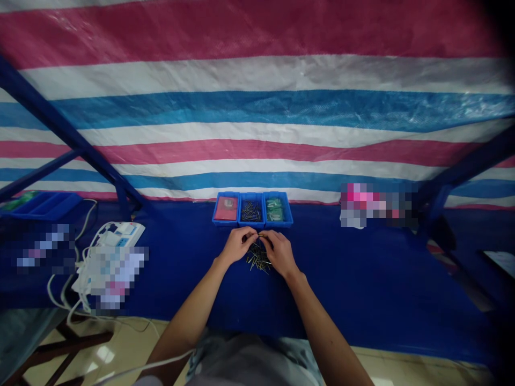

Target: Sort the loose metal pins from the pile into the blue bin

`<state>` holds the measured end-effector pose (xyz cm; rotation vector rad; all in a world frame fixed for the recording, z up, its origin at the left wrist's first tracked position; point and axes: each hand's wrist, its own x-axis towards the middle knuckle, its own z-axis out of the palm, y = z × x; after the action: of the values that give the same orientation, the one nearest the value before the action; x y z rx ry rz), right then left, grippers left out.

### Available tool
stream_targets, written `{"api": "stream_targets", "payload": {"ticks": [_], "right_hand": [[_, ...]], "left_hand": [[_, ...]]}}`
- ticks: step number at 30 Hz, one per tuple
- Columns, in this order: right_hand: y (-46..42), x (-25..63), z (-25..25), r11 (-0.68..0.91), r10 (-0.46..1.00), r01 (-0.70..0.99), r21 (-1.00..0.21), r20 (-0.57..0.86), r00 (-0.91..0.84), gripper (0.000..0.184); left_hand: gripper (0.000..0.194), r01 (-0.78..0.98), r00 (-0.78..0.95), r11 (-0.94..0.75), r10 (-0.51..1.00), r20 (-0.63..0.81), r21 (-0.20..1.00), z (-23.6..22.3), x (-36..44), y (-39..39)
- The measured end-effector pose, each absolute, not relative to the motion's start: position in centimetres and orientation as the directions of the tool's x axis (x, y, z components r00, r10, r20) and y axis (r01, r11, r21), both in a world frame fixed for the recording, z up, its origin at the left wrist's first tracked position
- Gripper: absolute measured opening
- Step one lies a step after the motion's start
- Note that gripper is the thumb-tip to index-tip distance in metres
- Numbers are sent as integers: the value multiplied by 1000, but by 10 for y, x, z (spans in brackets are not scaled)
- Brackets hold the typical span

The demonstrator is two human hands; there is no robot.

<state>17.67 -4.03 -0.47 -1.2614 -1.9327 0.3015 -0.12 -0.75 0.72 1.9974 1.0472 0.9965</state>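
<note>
My left hand [238, 244] and my right hand [279, 251] meet above the table, thumb and fingertips pinched together on each. Between their fingertips shows a thin brass-coloured screw [261, 235], too small to make out in detail. Right below lies a loose pile of long brass and dark screws [258, 261], partly hidden by the fingers. Just beyond my hands stand three blue bins in a row. A red packet [226, 208] fills the left bin, dark screws [251, 210] lie in the middle one, and green-and-white pieces [276, 209] in the right one.
A white power strip [125, 234] with tangled cables lies on the blue table [341, 289] at left. Behind it sits a blue divided tray [48, 205]. Blue frame posts [72, 139] slant on both sides, before a striped sheet [257, 112]. Blurred items lie at back right.
</note>
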Motion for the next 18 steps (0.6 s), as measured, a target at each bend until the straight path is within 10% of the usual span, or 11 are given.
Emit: {"api": "stream_targets", "payload": {"ticks": [18], "right_hand": [[-43, 173, 3, 417, 884, 735, -535, 429, -189, 22]], "left_hand": [[21, 375, 396, -483, 855, 334, 791, 4, -2, -7]]}}
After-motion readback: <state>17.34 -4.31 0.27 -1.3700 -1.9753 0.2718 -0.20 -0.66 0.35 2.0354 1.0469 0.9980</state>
